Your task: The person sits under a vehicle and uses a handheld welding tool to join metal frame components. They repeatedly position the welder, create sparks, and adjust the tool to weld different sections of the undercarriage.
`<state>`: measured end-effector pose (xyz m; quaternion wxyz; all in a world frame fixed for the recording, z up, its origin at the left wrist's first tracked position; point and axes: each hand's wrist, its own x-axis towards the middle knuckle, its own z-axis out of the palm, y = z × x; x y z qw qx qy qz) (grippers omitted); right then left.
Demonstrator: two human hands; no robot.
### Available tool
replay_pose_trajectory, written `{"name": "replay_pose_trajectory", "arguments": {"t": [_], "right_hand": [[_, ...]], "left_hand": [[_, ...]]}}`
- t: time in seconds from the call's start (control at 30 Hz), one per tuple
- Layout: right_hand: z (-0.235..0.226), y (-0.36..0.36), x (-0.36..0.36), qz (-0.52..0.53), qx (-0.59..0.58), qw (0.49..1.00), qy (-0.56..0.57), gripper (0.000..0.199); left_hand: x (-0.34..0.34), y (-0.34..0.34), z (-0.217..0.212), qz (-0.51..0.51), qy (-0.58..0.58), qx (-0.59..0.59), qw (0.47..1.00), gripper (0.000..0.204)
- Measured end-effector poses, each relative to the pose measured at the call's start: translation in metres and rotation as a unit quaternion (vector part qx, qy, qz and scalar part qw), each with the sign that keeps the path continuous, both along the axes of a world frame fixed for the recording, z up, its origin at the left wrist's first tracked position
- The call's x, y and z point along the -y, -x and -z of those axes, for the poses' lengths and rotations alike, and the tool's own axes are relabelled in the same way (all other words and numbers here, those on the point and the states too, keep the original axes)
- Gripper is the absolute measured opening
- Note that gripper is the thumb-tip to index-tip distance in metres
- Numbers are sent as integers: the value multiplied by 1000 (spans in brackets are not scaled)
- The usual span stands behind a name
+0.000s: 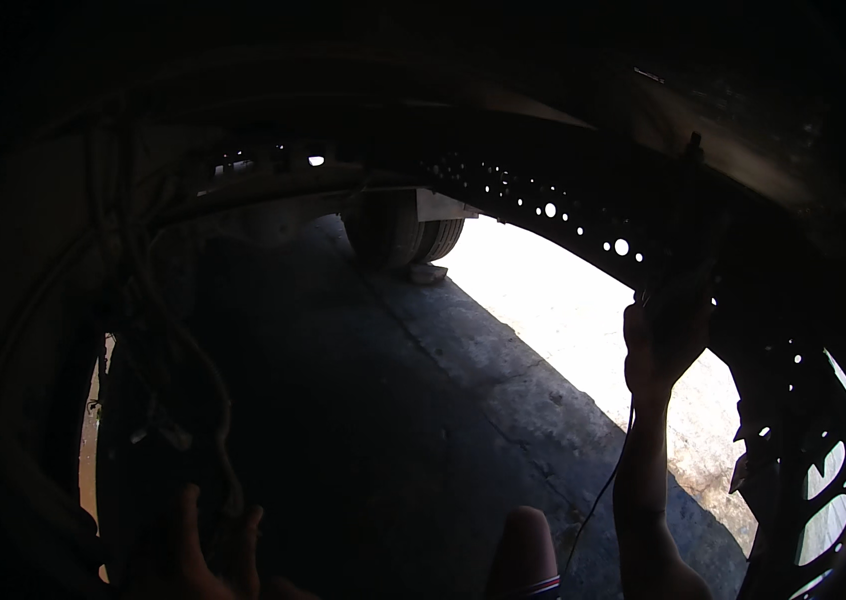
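My right hand [665, 330] is raised against the dark frame rail [583, 225] of a vehicle, which is pierced with several round holes. Its fingers look closed, but deep shadow hides what they grip. A thin dark cord [605, 490] hangs down from beside that hand, along the forearm. Low on the left, my left hand [218, 560] is held up with its fingers apart and nothing visible between them. Close to its fingertips dangles a hose or cable [221, 400].
Under the vehicle lies a concrete floor [423, 400], sunlit beyond its right edge. Farther back stand dual tyres [398, 228] with a block [428, 273] against them. My knee [526, 545] shows at the bottom. More cables [128, 200] hang at left; a bracket with large cutouts [793, 480] stands right.
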<state>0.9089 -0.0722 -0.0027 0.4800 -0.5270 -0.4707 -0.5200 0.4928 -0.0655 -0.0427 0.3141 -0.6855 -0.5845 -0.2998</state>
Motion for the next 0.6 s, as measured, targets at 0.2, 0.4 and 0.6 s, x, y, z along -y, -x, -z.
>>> {"name": "replay_pose_trajectory", "arguments": {"t": [0.2, 0.4, 0.6], "right_hand": [[-2, 3, 8, -27, 27, 998, 47, 49], [-6, -2, 0, 2, 167, 985, 33, 71], [1, -7, -5, -53, -19, 998, 31, 52]], "left_hand": [[-1, 2, 2, 16, -2, -5, 1000, 51], [-2, 4, 3, 29, -5, -9, 1000, 53], [-1, 3, 3, 29, -9, -10, 999, 51]]}}
